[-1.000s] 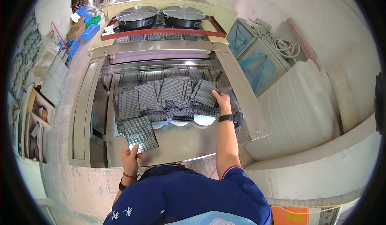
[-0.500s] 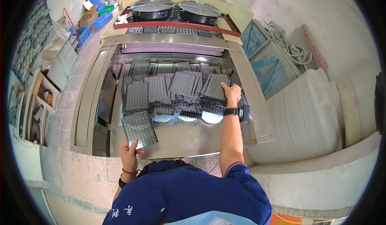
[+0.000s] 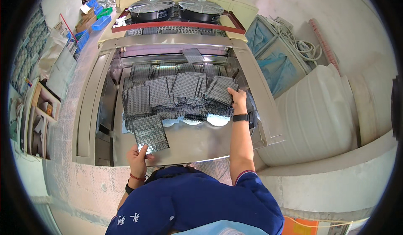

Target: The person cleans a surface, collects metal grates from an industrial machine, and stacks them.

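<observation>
My left hand [image 3: 139, 158] pinches the near edge of a dark, glossy gridded sheet [image 3: 150, 135], thumb on top, and holds it tilted over the front of the metal tray [image 3: 180, 142]. Farther right, my right hand [image 3: 238, 100] grips the right edge of the gridded sheets [image 3: 220, 90] at the end of the heap, its thumb on top and the other fingers mostly hidden. Several overlapping stacks of similar sheets [image 3: 184, 86] fill the tray's middle. Behind them, a single sheet [image 3: 192, 55] lies slanted by the machine's slot.
Metal side walls [image 3: 90, 105] flank the tray. Pale blue rounded pieces [image 3: 218, 120] show under the heap. Two caged fans [image 3: 200, 9] sit atop the machine behind a red bar [image 3: 176, 25]. To the right are a large white wrapped roll [image 3: 315, 121] and coiled hose [image 3: 300, 44].
A single sheet has appeared at the slot behind the heap. The view has shifted slightly. Both hands keep their grips, and the sheet in my left hand is a little farther right.
</observation>
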The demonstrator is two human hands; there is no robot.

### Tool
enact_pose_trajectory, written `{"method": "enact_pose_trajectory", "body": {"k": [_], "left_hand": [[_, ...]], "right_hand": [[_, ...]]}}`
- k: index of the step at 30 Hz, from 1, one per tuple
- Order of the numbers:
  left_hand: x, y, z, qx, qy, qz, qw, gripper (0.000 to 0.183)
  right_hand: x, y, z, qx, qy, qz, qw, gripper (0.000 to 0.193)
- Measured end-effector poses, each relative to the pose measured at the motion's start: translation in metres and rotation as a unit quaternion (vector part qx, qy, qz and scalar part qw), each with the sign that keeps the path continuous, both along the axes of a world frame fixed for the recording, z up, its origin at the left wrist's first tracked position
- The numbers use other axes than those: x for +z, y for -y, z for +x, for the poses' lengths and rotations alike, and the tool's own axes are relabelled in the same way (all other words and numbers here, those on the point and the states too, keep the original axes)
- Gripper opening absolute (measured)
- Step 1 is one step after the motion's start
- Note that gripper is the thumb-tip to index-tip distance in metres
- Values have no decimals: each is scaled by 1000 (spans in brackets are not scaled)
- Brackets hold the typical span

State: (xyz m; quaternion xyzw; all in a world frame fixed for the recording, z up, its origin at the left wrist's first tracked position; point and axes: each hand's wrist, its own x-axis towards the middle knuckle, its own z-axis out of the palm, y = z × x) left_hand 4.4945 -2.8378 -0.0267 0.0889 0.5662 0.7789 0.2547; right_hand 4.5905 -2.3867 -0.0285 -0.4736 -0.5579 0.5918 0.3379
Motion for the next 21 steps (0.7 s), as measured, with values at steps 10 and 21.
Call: {"method": "enact_pose_trajectory", "body": {"k": [10,21], "left_hand": [[1,0,3,-8,13,-14,1000,10],[14,-55,4,-193,117,-26,974,16]], "right_hand": [[-8,37,75,-153,-317,85,932,30],[3,204,52,123,-182,-175,960,46]]}}
